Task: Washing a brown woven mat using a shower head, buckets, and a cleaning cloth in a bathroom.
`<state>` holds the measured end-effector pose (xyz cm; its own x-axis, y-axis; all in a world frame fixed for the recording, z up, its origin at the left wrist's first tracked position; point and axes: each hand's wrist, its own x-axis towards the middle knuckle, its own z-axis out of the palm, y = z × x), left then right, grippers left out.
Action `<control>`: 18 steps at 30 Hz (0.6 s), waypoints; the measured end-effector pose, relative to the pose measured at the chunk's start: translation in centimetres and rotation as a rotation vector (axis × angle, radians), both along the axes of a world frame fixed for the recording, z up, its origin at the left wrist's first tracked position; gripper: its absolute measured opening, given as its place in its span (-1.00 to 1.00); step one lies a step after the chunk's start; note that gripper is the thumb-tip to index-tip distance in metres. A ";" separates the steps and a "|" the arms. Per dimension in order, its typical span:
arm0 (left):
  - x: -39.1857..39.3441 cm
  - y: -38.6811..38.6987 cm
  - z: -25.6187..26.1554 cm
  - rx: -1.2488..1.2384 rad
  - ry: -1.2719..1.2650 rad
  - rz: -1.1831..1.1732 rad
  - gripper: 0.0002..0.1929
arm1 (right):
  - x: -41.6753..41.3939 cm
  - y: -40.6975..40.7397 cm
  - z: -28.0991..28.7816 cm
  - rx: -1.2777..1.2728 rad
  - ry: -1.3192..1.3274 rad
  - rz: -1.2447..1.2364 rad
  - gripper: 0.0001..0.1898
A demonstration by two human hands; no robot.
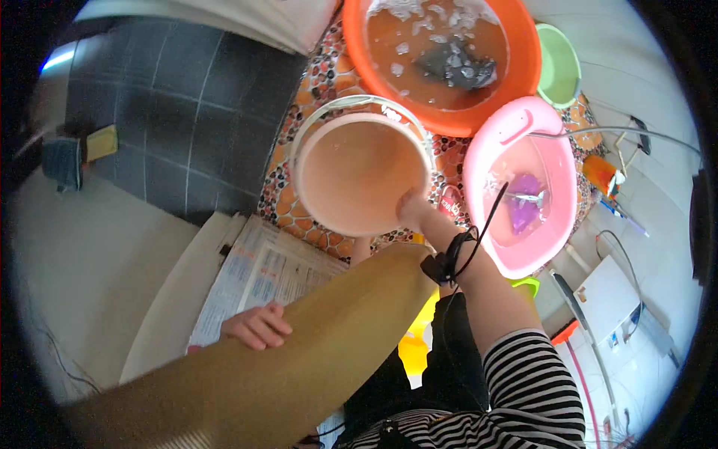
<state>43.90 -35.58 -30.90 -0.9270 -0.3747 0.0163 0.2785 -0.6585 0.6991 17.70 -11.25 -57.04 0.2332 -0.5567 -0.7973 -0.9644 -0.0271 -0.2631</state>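
Observation:
A white bucket (pixel 359 168) of cloudy water stands before me. My right hand (pixel 414 209) is at its lower right rim, over the water, with the fingers bent and partly hidden; a black strap with a cable is round the wrist. A long yellow-brown sheet-like thing (pixel 291 348), perhaps cloth, crosses the view from the lower left to my right wrist. My left hand (pixel 258 325) lies at its upper edge with curled fingers; the arm behind it is hidden. Right of the bucket, a pink basin (pixel 477 168) holds water and a purple item (pixel 525 205).
An orange tub (pixel 527 56) holds brownish water, foam and a dark, wet item. Beside it stands a green basin (pixel 558 67). A hose (pixel 606 129) reaches over the pink basin. Printed sheets (pixel 269 269) lie left of my legs. Yellow plastic (pixel 414 348) shows between them.

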 end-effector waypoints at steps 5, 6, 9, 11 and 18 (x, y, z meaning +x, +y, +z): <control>0.0 -0.2 2.1 -0.121 -0.062 -0.147 -0.19 | 0.1 -1.9 4.2 -0.543 -0.393 -0.238 -0.88; -0.2 -0.2 2.4 -0.126 -0.061 -0.147 -0.19 | -0.7 -3.3 6.0 -0.548 -0.391 -0.238 -0.88; -0.6 0.3 1.8 -0.164 -0.069 -0.173 -0.10 | -4.4 -6.3 10.3 -0.442 -0.367 -0.399 -0.89; -1.1 0.3 2.4 -0.166 -0.113 -0.120 0.04 | -6.6 -7.5 12.5 -0.479 -0.309 -0.493 -0.84; -3.4 1.5 2.0 -0.147 -0.089 -0.030 0.02 | -18.5 -5.3 16.5 -0.619 -0.417 -1.454 -0.78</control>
<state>40.51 -34.08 -28.89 -0.9380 -0.3463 -0.0133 0.1932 -0.5543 0.8096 -0.77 -16.57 -40.55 -0.6133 -0.6799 -0.4019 -0.1396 0.5942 -0.7921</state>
